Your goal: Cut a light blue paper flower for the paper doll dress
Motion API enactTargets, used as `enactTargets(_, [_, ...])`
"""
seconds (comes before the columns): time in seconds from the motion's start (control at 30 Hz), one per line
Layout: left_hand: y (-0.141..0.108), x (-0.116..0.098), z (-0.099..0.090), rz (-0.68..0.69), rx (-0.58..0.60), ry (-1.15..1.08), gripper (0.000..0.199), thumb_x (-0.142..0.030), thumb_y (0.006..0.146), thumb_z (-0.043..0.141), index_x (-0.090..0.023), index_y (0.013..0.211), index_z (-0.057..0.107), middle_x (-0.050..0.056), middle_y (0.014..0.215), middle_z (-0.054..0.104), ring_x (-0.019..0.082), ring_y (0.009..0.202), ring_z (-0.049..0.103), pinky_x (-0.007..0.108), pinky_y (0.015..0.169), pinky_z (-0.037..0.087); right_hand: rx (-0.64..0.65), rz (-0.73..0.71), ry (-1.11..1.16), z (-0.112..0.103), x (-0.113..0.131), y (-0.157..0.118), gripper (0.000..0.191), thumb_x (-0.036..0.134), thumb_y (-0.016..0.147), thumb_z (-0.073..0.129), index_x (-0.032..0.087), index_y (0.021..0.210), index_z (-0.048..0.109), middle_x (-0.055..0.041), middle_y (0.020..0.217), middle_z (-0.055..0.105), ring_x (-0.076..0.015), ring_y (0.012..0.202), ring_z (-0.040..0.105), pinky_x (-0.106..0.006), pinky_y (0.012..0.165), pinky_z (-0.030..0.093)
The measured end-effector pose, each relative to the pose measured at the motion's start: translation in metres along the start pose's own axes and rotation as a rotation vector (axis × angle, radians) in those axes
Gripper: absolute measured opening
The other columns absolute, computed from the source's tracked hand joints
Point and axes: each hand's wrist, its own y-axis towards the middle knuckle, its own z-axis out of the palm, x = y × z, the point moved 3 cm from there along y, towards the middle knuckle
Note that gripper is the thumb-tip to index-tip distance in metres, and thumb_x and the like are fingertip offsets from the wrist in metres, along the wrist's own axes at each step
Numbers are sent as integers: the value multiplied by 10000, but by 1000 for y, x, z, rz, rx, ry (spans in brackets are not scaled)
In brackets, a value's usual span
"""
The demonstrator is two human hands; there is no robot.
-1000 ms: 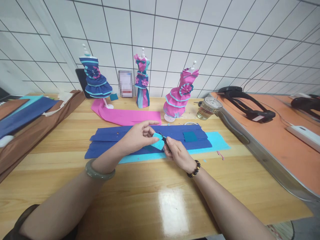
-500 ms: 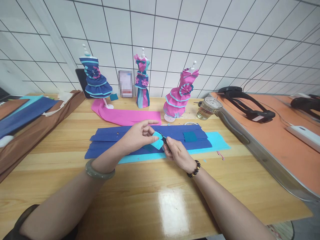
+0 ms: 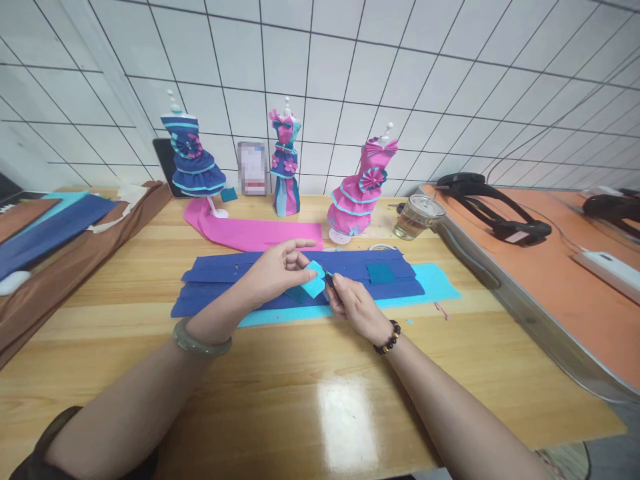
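My left hand (image 3: 280, 270) pinches a small light-blue piece of crepe paper (image 3: 315, 287) between thumb and fingers, with the index finger stretched out above it. My right hand (image 3: 357, 303) is closed round a pair of small dark scissors (image 3: 330, 281), whose blades meet the right edge of the piece. Both hands are over dark-blue strips (image 3: 220, 293) lying on a longer light-blue sheet (image 3: 435, 281). On the strips, to the right, rests a teal square (image 3: 381, 273); another teal bit shows partly under the left hand.
Three dressed mannequins, a blue one (image 3: 193, 160), a mixed-colour one (image 3: 285, 160) and a pink one (image 3: 357, 193), stand along the back. A pink strip (image 3: 250, 233) lies before them. A lidded cup (image 3: 417, 217) stands right, beside black headgear (image 3: 500, 207). Brown cloth (image 3: 100, 267) lies left.
The scissors and the light-blue piece have barely shifted against each other, and a notch at the piece's right edge looks clearer. Both hands keep their hold.
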Motion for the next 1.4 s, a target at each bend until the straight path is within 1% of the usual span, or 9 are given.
enactTargets(0.13, [0, 0, -1, 5, -8, 5, 522, -227, 676, 614, -177, 1163, 433, -32, 709, 508, 86, 658, 499, 214, 616, 399, -3, 1, 1, -1, -1, 0, 438, 481, 881, 241, 177, 605, 393, 53, 492, 314, -75, 441, 266, -220, 459, 250])
enactTargets(0.4, [0, 0, -2, 16, -62, 23, 533, -228, 669, 619, -173, 1169, 440, -38, 690, 484, 86, 639, 478, 216, 605, 384, -8, -21, -32, -1, 0, 1, 451, 478, 883, 232, 176, 584, 386, 48, 496, 311, -80, 458, 269, -226, 469, 246])
enactTargets(0.77, [2, 1, -4, 45, -91, 66, 552, -261, 673, 621, -177, 1186, 435, -14, 735, 506, 97, 645, 496, 227, 597, 412, -7, -14, -39, -1, 0, 0, 451, 492, 877, 236, 176, 593, 389, 50, 502, 300, -80, 457, 263, -229, 460, 234])
enactTargets(0.93, [1, 0, -4, 67, -73, 118, 542, -252, 677, 614, -188, 1185, 435, -1, 772, 517, 94, 642, 504, 223, 588, 419, 27, 1, -2, 0, -1, 0, 448, 492, 877, 235, 176, 596, 385, 51, 500, 288, -78, 454, 244, -230, 450, 220])
enactTargets(1.17, [0, 1, 2, 89, 4, 117, 505, -222, 693, 588, -195, 1174, 438, -12, 742, 516, 79, 616, 502, 208, 573, 408, 50, 44, 89, 3, -4, 0, 427, 499, 870, 254, 177, 627, 392, 59, 497, 271, -72, 439, 228, -219, 426, 211])
enactTargets(1.4, [0, 3, 2, 72, 6, 102, 512, -226, 689, 590, -182, 1174, 433, -10, 739, 525, 84, 617, 509, 215, 579, 414, 43, 42, 95, 3, -2, 0, 437, 512, 863, 259, 177, 618, 394, 62, 482, 273, -68, 424, 225, -215, 416, 210])
